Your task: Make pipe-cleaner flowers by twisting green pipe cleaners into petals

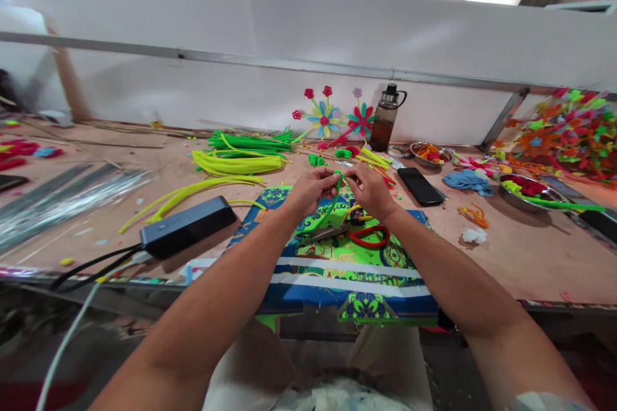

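Close together above a blue and green patterned board (347,270), my left hand (314,189) and my right hand (370,189) both pinch a green pipe cleaner (332,204). It is bent near the fingertips, and one end hangs down toward the board. Under my hands lie scissors (369,237) with red handles, their blades pointing left. A short coiled green piece (316,160) and another green coil (343,153) rest just beyond my fingers. Bundles of green pipe cleaners (250,141) and yellow pipe cleaners (238,164) lie to the left.
A black power bank (187,228) with cables sits left of the board. Finished flowers (322,119) and a bottle (384,119) stand at the back. To the right are a phone (419,186), a metal bowl (533,192), a blue cloth (467,182) and a large bunch of flowers (569,135).
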Tool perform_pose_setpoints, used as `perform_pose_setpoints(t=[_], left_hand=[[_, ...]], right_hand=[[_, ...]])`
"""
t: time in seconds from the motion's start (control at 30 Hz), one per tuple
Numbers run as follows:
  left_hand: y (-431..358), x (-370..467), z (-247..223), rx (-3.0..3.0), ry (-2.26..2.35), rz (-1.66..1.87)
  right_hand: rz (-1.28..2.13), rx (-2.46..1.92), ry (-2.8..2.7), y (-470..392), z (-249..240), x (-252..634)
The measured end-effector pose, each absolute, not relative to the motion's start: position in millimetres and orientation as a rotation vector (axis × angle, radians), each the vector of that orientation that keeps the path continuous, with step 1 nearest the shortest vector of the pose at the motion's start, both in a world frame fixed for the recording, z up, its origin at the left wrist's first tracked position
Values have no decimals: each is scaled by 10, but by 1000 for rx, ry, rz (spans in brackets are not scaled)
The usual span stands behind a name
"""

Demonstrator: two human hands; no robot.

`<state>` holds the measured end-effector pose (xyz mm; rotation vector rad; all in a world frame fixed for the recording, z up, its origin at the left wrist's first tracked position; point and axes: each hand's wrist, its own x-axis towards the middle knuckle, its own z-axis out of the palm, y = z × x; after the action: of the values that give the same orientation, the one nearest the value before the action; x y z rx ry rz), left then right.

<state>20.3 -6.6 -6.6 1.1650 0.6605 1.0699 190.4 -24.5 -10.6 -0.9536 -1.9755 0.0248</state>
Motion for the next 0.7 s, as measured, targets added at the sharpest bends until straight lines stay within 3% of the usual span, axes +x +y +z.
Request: perform_pose_setpoints(t=[0.33, 0.7], left_hand=[[-43, 167, -67, 1457, 732, 1074], [-94, 182, -50, 1937, 872, 1316]], right_hand=[[127, -1101, -1897, -245, -73, 1857], [1121, -1259, -1506, -169, -67, 1800]])
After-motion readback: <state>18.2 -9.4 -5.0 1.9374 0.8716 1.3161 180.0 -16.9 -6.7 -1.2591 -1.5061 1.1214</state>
